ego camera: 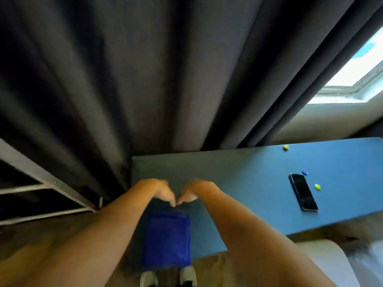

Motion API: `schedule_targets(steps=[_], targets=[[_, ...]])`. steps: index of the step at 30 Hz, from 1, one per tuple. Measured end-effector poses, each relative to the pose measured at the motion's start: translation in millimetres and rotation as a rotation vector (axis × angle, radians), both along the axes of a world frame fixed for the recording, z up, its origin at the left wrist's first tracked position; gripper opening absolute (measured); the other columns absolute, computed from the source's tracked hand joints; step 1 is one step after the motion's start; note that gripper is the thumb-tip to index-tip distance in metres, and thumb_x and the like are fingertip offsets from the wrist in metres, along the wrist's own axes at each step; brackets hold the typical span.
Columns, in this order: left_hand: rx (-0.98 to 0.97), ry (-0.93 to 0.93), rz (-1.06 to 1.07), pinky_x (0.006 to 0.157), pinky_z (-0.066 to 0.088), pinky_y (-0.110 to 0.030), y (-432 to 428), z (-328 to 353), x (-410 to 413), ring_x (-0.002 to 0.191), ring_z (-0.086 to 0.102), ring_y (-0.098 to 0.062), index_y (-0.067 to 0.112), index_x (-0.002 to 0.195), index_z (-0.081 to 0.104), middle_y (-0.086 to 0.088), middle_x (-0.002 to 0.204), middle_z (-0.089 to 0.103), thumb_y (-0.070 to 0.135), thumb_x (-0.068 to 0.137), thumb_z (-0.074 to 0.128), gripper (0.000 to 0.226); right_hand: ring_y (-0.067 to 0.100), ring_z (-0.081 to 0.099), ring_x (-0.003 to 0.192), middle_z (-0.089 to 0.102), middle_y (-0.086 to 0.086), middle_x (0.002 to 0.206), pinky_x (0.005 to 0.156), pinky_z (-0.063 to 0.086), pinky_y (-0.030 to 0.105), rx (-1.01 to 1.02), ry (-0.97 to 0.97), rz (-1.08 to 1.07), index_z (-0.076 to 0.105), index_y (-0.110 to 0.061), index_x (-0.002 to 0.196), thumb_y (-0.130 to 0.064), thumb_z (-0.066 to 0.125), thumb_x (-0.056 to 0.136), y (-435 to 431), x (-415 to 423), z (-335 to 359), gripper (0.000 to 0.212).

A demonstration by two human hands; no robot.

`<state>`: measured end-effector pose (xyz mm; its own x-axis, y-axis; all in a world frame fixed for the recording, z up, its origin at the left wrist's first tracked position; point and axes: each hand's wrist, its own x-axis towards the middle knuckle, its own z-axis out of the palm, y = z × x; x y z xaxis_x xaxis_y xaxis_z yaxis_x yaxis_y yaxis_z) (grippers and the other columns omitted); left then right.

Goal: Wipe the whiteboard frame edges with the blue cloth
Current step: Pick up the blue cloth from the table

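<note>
The blue cloth (166,241) hangs folded in a flat rectangle below my hands, in front of the near edge of a blue table. My left hand (159,191) and my right hand (195,191) meet fingertip to fingertip over the cloth's top edge, and both seem pinched on it. A grey metal frame (47,181) with crossbars runs diagonally at the left, next to the curtain. No white board surface shows in this view.
The blue table (248,172) carries a black phone (303,192), a blue round magnet (304,172) and two yellow ones (317,186) (286,147). A dark curtain (145,79) fills the back and a window (356,75) is at the upper right. My shoes (167,278) stand on the wooden floor.
</note>
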<state>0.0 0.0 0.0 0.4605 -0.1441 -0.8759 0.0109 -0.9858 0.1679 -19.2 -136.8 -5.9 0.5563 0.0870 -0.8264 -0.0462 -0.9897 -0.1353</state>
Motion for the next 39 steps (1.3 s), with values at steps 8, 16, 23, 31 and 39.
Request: schedule_targets(steps=[8, 16, 23, 31, 39], targets=[[0.097, -0.396, 0.355, 0.085, 0.052, -0.046, -22.4, -104.0, -107.4, 0.121, 0.036, -0.040, 0.029, 0.133, 0.025, -0.012, 0.140, 0.018, 0.022, 0.073, 0.076, 0.079, 0.040, 0.030, 0.124, 0.026, 0.010, 0.139, 0.085, 0.052, 0.051, 0.091, -0.345, -0.194, 0.040, -0.027, 0.129, -0.039, 0.071, 0.079, -8.8, -88.1, -108.9, 0.060], [-0.179, -0.097, 0.995, 0.090, 0.052, -0.042, -2.8, -85.7, -105.2, 0.112, 0.059, -0.035, 0.002, 0.128, 0.048, -0.018, 0.126, 0.059, 0.012, 0.061, 0.087, 0.078, 0.022, 0.050, 0.079, 0.059, 0.008, 0.088, 0.067, 0.040, 0.032, 0.539, -0.165, -0.559, 0.049, -0.020, 0.085, -0.008, 0.062, 0.082, -9.8, -84.0, -102.0, 0.018], [-1.007, 0.072, 1.259, 0.087, 0.056, -0.045, 69.5, 43.7, -61.5, 0.109, 0.066, -0.035, 0.003, 0.120, 0.064, -0.021, 0.120, 0.068, -0.015, 0.075, 0.066, 0.049, 0.019, 0.067, 0.075, 0.070, 0.005, 0.086, 0.061, 0.056, 0.032, 1.150, -0.104, -0.862, 0.060, -0.016, 0.092, -0.009, 0.058, 0.095, 19.5, -17.9, 12.8, 0.008], [-1.217, -0.644, 1.301, 0.090, 0.052, -0.051, 212.5, 248.5, -55.4, 0.108, 0.065, -0.034, 0.010, 0.122, 0.063, -0.017, 0.121, 0.068, 0.004, 0.087, 0.064, 0.035, 0.019, 0.061, 0.087, 0.065, 0.007, 0.095, 0.078, 0.052, 0.038, 1.327, -0.652, -0.377, 0.055, -0.019, 0.096, -0.013, 0.047, 0.098, 177.9, 36.9, 229.2, 0.010], [-0.752, -1.556, 0.966, 0.065, 0.047, -0.027, 375.8, 391.2, -111.0, 0.083, 0.060, -0.020, 0.020, 0.103, 0.057, -0.003, 0.094, 0.065, 0.017, 0.097, 0.044, 0.015, 0.007, 0.058, 0.070, 0.063, -0.005, 0.082, 0.056, 0.041, 0.017, 1.367, -1.037, 0.002, 0.052, -0.028, 0.095, -0.020, 0.040, 0.099, 365.3, 2.6, 389.8, 0.015]])
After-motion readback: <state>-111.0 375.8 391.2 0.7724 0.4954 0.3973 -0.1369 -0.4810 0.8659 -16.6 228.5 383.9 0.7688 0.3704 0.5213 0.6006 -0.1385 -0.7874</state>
